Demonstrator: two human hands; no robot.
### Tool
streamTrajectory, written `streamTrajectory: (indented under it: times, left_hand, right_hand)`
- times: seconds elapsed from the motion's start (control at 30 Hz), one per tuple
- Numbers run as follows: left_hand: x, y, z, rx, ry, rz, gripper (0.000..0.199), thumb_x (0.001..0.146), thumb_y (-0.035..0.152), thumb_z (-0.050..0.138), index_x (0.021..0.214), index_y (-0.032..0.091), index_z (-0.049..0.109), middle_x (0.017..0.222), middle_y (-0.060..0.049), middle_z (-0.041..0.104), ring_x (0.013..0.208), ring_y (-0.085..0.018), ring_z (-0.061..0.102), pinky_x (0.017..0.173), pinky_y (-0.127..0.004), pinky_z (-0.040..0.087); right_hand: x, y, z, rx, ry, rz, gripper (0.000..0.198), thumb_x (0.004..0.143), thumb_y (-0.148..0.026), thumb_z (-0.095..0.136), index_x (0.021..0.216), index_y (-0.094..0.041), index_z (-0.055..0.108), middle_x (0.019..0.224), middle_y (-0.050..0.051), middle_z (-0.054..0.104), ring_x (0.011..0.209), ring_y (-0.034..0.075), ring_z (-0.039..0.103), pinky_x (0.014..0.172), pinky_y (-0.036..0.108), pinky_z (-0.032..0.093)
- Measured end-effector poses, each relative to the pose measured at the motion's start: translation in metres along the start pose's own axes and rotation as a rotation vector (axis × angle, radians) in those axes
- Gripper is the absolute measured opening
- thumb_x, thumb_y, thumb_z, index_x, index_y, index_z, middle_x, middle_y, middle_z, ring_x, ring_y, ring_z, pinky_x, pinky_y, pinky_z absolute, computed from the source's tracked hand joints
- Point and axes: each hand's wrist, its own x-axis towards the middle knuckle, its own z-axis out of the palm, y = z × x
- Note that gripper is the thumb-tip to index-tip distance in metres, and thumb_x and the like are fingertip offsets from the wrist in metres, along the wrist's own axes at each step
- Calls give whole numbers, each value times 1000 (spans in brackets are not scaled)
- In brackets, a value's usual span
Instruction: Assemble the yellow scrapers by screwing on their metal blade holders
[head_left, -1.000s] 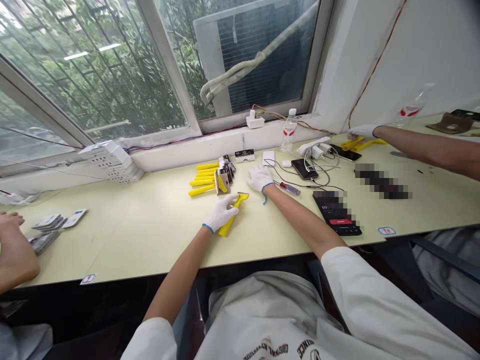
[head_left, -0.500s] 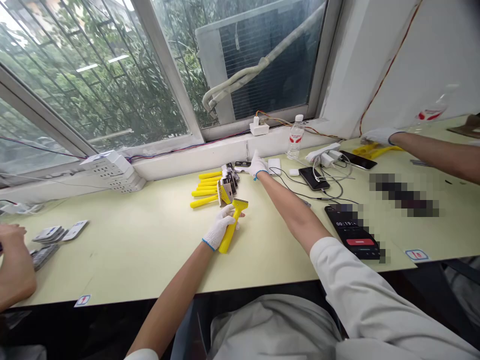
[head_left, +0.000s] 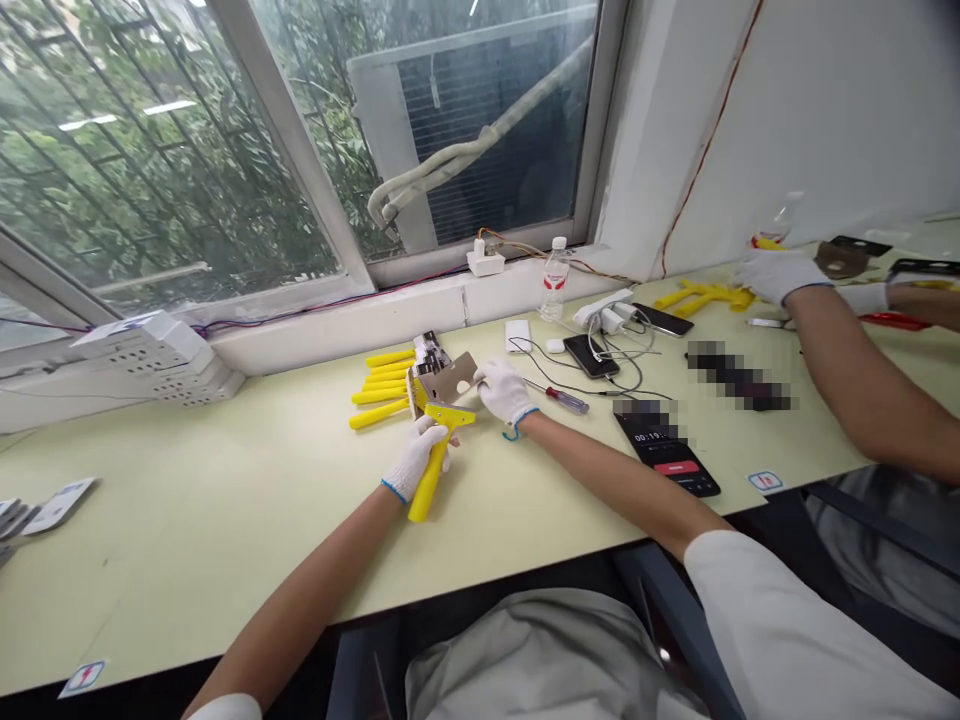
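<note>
A yellow-handled scraper (head_left: 428,482) is gripped in my gloved left hand (head_left: 411,464), its wide head pointing up and away from me. My gloved right hand (head_left: 505,392) pinches the edge of a brown backing card (head_left: 453,379) with a hole near its end. The card is just beyond the scraper's head. Behind it, several more yellow scrapers (head_left: 378,413) lie side by side, handles to the left, with dark cards at their heads. To the right of my right hand lies a screwdriver (head_left: 568,400) with a red and clear handle.
Phones, including one showing a timer (head_left: 666,450), a power strip (head_left: 604,312) with cables, and a water bottle (head_left: 554,280) occupy the right side. A co-worker's gloved hand (head_left: 780,274) is near yellow handles (head_left: 705,297). White boxes (head_left: 161,355) stand by the window.
My right hand has come back from the sill side toward my left hand, now with the brown card. My left hand still holds the scraper. The view has turned rightward.
</note>
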Motion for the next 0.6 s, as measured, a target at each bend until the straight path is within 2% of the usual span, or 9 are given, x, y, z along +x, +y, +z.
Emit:
streamTrajectory:
  times: [0.07,0.13,0.17,0.23,0.3,0.47,0.6]
  left_hand:
    - [6,3,5,-47,46,19,37,84,43,65,111,18,60,81,-1,73,43,-13,58,42,-28,43]
    - [10,5,10,-102,118,54,33,84,43,67,104,18,60,77,-2,74,42,-13,57,42,-28,43]
    - [11,6,12,-136,159,70,32,84,45,67,101,18,59,75,-1,73,42,-13,56,41,-28,42]
    - [11,8,16,-225,243,97,32,84,47,68,96,19,59,72,-1,71,41,-13,54,41,-27,41]
    - [9,10,16,-329,334,101,33,85,48,71,96,20,59,68,1,69,42,-11,51,41,-25,40]
    - [0,15,11,-484,492,87,38,83,51,79,98,20,64,66,0,66,48,-11,52,44,-23,39]
    - [-3,14,10,-447,595,126,40,85,55,80,97,18,69,81,-4,73,56,-12,57,51,-27,48]
  right_hand:
    - [-13,5,10,34,19,-20,40,110,-22,39,112,1,71,125,13,69,119,14,60,107,27,44]
    - [-27,9,16,73,3,-55,45,106,-20,35,102,3,73,115,12,70,116,14,58,99,24,41]
    - [-35,10,18,96,-16,-79,44,103,-19,36,102,2,75,109,9,71,112,14,59,95,24,41]
    - [-52,12,19,132,-48,-123,26,95,-14,55,103,-8,78,107,8,73,105,15,61,95,28,44]
    - [-66,12,18,166,-99,-174,19,87,-8,64,96,-14,79,101,7,74,96,16,63,91,29,47]
    - [-80,3,14,236,-263,-416,20,75,-2,66,82,-19,73,90,1,73,90,16,63,86,28,49]
    - [-82,0,18,356,-284,-586,18,70,-4,65,80,-19,68,89,1,73,87,18,63,85,30,50]
